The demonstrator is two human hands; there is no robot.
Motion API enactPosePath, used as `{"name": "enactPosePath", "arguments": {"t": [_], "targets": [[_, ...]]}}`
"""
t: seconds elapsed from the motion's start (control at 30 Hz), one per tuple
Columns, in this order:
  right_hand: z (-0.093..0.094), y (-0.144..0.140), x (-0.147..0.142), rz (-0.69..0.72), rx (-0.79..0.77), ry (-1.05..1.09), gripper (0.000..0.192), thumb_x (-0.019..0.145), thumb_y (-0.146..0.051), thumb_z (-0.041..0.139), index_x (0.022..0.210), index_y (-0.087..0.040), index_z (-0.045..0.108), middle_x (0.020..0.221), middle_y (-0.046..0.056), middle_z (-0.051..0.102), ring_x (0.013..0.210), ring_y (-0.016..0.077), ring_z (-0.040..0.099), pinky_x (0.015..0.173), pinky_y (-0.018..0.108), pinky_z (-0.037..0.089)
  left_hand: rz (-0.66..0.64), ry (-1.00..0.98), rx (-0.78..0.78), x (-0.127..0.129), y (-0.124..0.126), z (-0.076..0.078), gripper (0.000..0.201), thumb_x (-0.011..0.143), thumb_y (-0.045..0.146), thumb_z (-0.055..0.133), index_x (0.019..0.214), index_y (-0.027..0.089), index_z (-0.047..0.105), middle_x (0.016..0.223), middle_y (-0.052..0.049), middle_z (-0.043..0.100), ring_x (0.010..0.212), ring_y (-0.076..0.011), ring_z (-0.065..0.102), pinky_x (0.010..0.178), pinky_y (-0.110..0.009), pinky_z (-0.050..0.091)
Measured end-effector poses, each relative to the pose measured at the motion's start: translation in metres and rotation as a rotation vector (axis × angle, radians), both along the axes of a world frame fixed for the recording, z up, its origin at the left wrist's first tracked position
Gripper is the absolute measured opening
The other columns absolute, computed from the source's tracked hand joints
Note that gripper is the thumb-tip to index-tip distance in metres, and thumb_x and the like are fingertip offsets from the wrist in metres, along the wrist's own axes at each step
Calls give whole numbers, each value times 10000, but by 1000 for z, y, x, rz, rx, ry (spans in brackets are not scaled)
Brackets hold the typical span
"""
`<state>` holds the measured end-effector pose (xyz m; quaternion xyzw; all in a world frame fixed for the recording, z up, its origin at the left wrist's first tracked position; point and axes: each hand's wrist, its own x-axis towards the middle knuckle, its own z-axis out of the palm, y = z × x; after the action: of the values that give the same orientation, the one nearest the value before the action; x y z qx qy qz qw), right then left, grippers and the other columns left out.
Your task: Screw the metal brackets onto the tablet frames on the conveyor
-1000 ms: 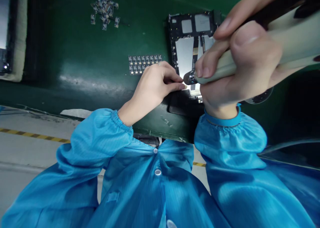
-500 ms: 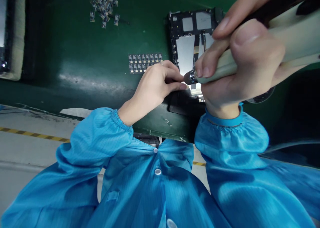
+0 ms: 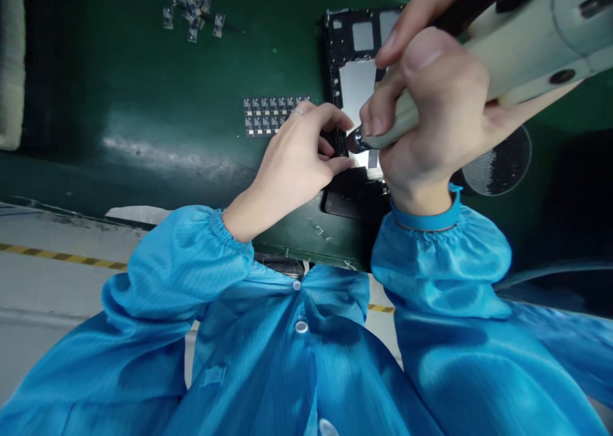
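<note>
My right hand (image 3: pixel 435 110) is wrapped around a pale electric screwdriver (image 3: pixel 517 46). Its dark metal nose sits over the left edge of a black phone frame (image 3: pixel 347 46) with a silver plate inside. My left hand (image 3: pixel 297 142) curls at that same edge, forefinger and thumb on either side of the screwdriver's nose, gripping the frame. The bit and whatever lies beneath it are hidden. Part of the frame's right side is covered by my right hand. A black flap or cover (image 3: pixel 342 203) lies at the frame's near end.
A panel of small circuit boards (image 3: pixel 263 117) lies left of the frame, partly under my left hand. Farther back is a heap of small loose boards (image 3: pixel 191 5). A round dish (image 3: pixel 500 161) stands to the right on the green mat (image 3: pixel 167 97). The table's near edge runs before me.
The screwdriver and my right hand have shifted left, uncovering more of the round dish. My left fingers, earlier pinched together by the screwdriver's nose, are now spread along the frame's edge.
</note>
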<state>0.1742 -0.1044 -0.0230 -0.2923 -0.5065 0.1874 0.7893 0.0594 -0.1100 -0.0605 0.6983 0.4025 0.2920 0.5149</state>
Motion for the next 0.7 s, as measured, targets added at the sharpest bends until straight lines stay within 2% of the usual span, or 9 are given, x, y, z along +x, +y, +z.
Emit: {"name": "enactPosePath", "arguments": {"t": [0.1, 0.2, 0.27, 0.3, 0.37, 0.4, 0.47, 0.53, 0.7], "targets": [[0, -1, 2, -57, -20, -69, 160, 916, -184, 608, 763, -158, 570, 834, 31, 676, 477, 53, 413, 478, 280, 194, -5, 3, 11, 0, 0, 0, 391, 853, 72, 960, 1154, 243, 780, 1283, -83, 734, 897, -215, 768, 890, -408, 680], [1, -3, 3, -91, -68, -141, 135, 919, -182, 563, 789, -207, 591, 860, 9, 685, 486, 87, 418, 493, 323, 224, -6, -3, 6, -1, 1, -1, 392, 846, 95, 983, 1148, 244, 782, 1279, -79, 744, 888, -208, 763, 884, -391, 677], [2, -6, 4, -84, -60, -123, 163, 940, -187, 569, 778, -199, 574, 842, 7, 668, 485, 78, 398, 501, 320, 236, -10, -2, 3, 0, 2, -2, 382, 844, 113, 992, 1135, 246, 784, 1270, -74, 752, 875, -202, 761, 875, -384, 678], [2, -8, 5, -69, -63, -109, 162, 949, -203, 597, 789, -193, 574, 842, 6, 657, 491, 71, 396, 501, 312, 261, -11, -3, 3, 0, 3, -2, 381, 842, 112, 992, 1131, 246, 785, 1266, -73, 756, 872, -201, 761, 871, -383, 679], [2, -11, 9, -25, -172, -110, 140, 963, -310, 710, 892, -224, 625, 906, 14, 649, 581, 95, 504, 520, 308, 386, -11, -9, 0, 0, 3, -3, 380, 838, 101, 990, 1126, 243, 787, 1257, -76, 766, 876, -205, 765, 864, -383, 680], [2, -13, 12, -6, -270, -121, 172, 957, -397, 766, 983, -264, 659, 961, 24, 648, 677, 129, 592, 549, 319, 466, -11, -14, -6, 0, 3, -3, 381, 836, 103, 995, 1124, 243, 787, 1252, -77, 770, 881, -207, 767, 863, -382, 681], [1, -16, 16, 41, -486, -173, 394, 917, -581, 835, 1206, -360, 683, 1084, 53, 649, 954, 225, 727, 644, 368, 608, -9, -26, -22, 0, 3, -4, 380, 838, 113, 1005, 1121, 242, 786, 1246, -75, 778, 892, -207, 773, 867, -375, 684], [1, -18, 18, 69, -607, -196, 572, 894, -695, 838, 1343, -390, 656, 1145, 73, 644, 1121, 272, 749, 692, 385, 660, -12, -37, -37, 0, 3, -4, 377, 842, 114, 1009, 1112, 242, 779, 1237, -65, 787, 892, -201, 777, 872, -366, 687], [-2, -15, 20, 77, -612, -210, 684, 872, -737, 849, 1377, -336, 623, 1200, 82, 619, 1096, 243, 749, 715, 354, 675, -16, -52, -59, 0, 1, -2, 377, 851, 91, 1010, 1094, 231, 759, 1223, -55, 779, 886, -195, 788, 885, -380, 693]]}}
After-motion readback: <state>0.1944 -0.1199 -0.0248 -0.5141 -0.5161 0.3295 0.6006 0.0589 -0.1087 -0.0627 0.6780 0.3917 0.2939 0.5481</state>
